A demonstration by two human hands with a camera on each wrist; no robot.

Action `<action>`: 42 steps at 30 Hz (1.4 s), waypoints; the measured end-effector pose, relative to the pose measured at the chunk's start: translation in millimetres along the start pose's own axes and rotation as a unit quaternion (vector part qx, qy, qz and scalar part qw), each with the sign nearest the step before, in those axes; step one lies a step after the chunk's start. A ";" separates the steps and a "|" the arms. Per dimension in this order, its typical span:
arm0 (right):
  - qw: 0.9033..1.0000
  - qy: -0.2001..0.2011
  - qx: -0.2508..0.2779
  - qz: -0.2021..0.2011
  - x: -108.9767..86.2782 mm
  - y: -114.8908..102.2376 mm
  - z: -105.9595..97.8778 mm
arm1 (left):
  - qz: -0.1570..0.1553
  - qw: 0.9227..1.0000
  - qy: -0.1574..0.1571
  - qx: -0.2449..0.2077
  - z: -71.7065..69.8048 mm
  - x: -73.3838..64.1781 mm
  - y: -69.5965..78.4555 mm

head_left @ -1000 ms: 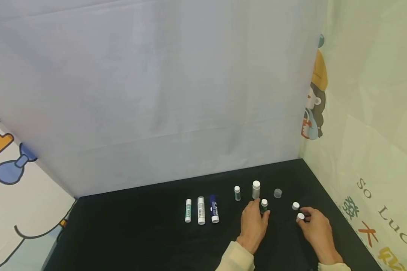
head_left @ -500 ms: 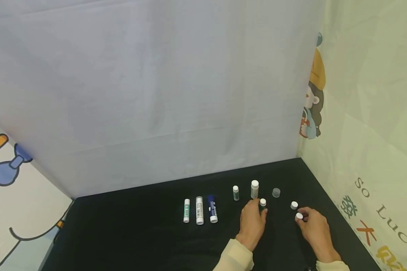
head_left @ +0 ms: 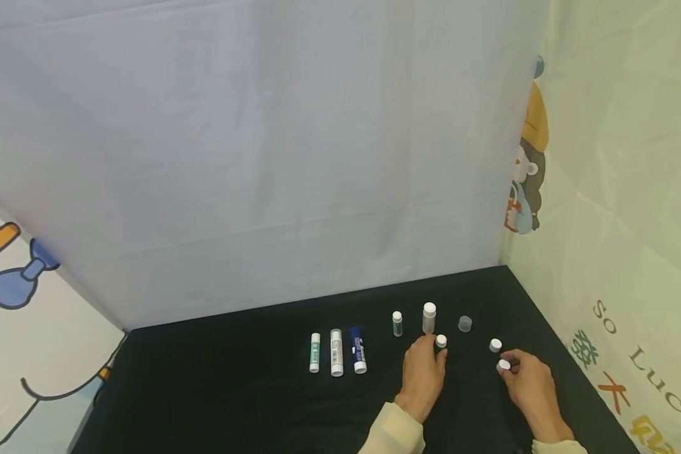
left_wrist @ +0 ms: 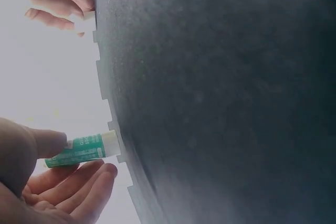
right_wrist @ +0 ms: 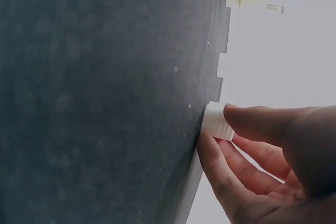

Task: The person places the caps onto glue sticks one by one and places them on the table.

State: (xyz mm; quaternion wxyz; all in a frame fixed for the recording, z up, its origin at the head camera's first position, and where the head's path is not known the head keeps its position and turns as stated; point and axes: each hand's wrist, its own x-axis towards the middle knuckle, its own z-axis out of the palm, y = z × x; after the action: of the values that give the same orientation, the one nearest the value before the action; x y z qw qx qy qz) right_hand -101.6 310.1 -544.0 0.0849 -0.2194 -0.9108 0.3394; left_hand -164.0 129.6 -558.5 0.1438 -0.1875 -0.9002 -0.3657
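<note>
1. A small green-labelled vial [head_left: 441,344] with a white cap is pinched upright between the thumb and curled fingers of the left hand [head_left: 424,373], on the black cloth [head_left: 232,391].
2. A white cap [head_left: 503,365] is gripped by the curled fingertips of the right hand [head_left: 529,384], at 3 o'clock from the vial.
3. A second white cap [head_left: 495,345] lies just beside it, at 11 o'clock.
4. At 12 o'clock from the left hand stand a taller vial [head_left: 429,317], a smaller vial [head_left: 397,323] and a clear cap [head_left: 465,324].
5. Three lip-balm tubes [head_left: 337,352] lie side by side at 9 o'clock.
</note>
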 end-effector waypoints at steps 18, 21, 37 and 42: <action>0.999 0.001 0.032 -0.029 -12.2 -25.1 4.7 | 0.026 0.999 0.020 0.005 -19.8 -13.8 -9.4; 0.998 0.001 0.040 -0.041 -15.7 -32.9 6.0 | 0.028 0.999 0.027 0.005 -23.9 -16.9 -12.1; 0.991 -0.015 0.087 -0.104 -27.2 -74.3 18.0 | 0.016 0.999 0.045 -0.012 -42.5 -31.3 -25.2; 0.986 -0.035 0.109 -0.121 -29.0 -83.3 21.7 | 0.017 0.998 0.051 -0.013 -45.6 -35.9 -29.3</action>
State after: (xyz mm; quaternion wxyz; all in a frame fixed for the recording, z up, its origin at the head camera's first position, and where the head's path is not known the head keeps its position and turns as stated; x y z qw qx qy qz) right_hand -110.9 228.2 -506.0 0.1166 -0.0846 -0.8907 0.4311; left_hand -139.5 69.3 -559.0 0.1930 -0.1857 -0.8835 -0.3842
